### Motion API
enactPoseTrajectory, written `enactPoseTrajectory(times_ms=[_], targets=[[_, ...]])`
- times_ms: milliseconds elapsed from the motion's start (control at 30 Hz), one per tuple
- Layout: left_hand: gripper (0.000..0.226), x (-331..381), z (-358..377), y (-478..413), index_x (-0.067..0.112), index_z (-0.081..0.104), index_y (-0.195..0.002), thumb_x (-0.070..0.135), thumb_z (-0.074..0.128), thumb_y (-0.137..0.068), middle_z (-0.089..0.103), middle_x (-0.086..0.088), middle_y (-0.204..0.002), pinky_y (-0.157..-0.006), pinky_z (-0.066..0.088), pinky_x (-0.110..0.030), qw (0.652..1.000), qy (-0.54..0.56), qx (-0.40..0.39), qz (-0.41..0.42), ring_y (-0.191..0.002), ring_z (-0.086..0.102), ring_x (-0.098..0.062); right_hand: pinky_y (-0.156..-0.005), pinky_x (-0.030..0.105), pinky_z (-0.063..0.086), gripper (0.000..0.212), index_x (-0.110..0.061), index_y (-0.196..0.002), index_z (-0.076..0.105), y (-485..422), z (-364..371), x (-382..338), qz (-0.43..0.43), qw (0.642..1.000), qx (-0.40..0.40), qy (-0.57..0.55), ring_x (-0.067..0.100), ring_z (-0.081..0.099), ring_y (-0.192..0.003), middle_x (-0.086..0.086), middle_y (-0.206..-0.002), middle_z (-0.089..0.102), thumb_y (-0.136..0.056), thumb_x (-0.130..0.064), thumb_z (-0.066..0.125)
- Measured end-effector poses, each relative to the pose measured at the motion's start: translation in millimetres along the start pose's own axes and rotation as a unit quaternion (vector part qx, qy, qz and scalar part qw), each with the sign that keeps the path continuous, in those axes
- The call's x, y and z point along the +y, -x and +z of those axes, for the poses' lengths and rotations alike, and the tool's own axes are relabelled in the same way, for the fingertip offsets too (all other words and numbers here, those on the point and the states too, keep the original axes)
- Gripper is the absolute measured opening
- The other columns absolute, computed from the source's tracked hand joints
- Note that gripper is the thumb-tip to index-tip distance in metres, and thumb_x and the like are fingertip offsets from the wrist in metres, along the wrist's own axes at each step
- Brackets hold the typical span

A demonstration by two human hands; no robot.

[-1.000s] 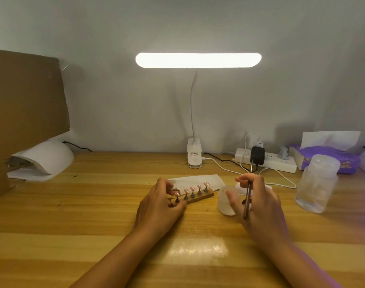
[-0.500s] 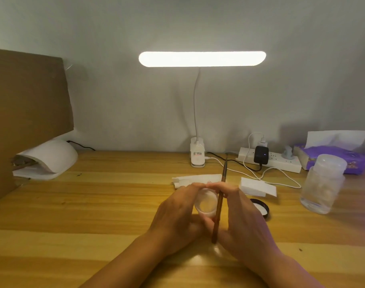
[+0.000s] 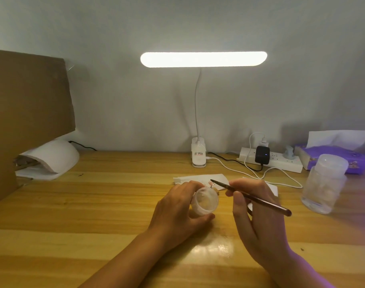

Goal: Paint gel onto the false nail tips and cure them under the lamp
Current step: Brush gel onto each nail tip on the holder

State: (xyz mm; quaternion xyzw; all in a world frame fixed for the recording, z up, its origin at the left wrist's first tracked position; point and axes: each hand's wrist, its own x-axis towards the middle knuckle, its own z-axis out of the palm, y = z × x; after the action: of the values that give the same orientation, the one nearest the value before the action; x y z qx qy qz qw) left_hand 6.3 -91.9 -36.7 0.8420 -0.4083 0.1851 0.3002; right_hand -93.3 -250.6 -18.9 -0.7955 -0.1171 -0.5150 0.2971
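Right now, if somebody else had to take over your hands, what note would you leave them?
Left hand grips the open gel jar, mouth tilted toward the camera. Right hand pinches the brush, its tip above the jar, not in the gel. The nail tips are mostly hidden behind the jar; I cannot tell if any carry gel. The white curing lamp sits far left on the table.
Done: jar open, brush ready.
Left: dip, paint each tip, cure them under the lamp.
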Motion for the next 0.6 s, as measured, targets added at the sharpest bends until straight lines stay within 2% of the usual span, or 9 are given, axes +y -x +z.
enactPoseTrajectory(times_ms=[100,233,400,600], targets=[[0.055,0.4,-0.3,0.3,0.037,0.047,-0.120,0.061,0.068,-0.076,0.057,0.019,-0.112,-0.074,0.043,-0.022,1.000,-0.009,0.000,0.000,-0.097,0.048,-0.002,-0.062,0.039,0.052,0.012,-0.022,-0.101,0.055,2.3,-0.3,2.1,-0.008,1.000,-0.014,-0.002,0.012,0.061,-0.081,-0.009,-0.090,0.061,-0.092,-0.027,0.050],[0.053,2.0,-1.0,0.4,0.035,0.048,-0.121,0.056,0.068,-0.077,0.057,0.018,-0.114,-0.075,0.045,-0.022,1.000,-0.003,-0.006,0.010,-0.098,0.049,-0.003,-0.060,0.032,0.052,0.011,-0.024,-0.095,0.060,4.9,2.8,5.9,-0.022,0.997,-0.042,0.065,0.005,0.055,-0.079,-0.010,-0.087,0.063,-0.085,-0.026,0.058],[0.054,1.2,-1.6,1.5,0.035,0.047,-0.123,0.053,0.068,-0.077,0.056,0.019,-0.117,-0.075,0.049,-0.026,1.000,-0.008,-0.014,0.017,-0.101,0.049,-0.004,-0.061,0.025,0.052,0.013,-0.025,-0.095,0.064,6.7,4.6,8.2,-0.006,0.995,-0.050,0.083,0.000,0.053,-0.081,-0.013,-0.087,0.063,-0.085,-0.030,0.058],[0.056,4.2,-3.4,1.0,0.034,0.050,-0.122,0.062,0.055,-0.075,0.057,0.019,-0.113,-0.068,0.040,-0.016,1.000,-0.006,-0.020,0.020,-0.097,0.048,-0.001,-0.063,0.024,0.051,0.011,-0.023,-0.094,0.064,8.4,8.8,7.3,-0.027,0.993,-0.071,0.093,0.001,0.054,-0.082,-0.015,-0.088,0.060,-0.086,-0.028,0.059]])
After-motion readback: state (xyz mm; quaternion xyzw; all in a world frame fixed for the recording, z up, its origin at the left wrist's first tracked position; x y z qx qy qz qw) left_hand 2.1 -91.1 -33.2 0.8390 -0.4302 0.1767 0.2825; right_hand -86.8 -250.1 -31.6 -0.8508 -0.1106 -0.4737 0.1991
